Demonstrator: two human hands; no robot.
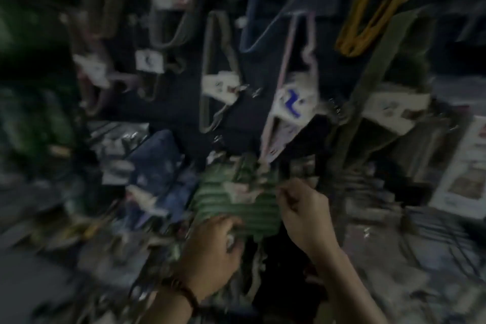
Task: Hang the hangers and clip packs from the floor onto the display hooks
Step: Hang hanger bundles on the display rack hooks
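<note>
Below the display, left hand (pixel 213 250) and right hand (pixel 302 208) grip green hangers (pixel 236 200).

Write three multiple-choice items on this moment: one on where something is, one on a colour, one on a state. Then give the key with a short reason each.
1. Where does the yellow hanger bundle hang?
A. upper right of the display
B. lower left, on the floor
C. in the left hand

2. What colour is the bundle of hangers that the hands hold?
A. red
B. green
C. white

3. What is the left hand doing?
A. hanging free, away from everything
B. gripping the bundle from below
C. resting on a display hook

Key: 1 A, it hangs high at the right; 2 B, its ribbed stack is green; 3 B, its fingers wrap the lower edge while the right hand is at its right end.
</note>
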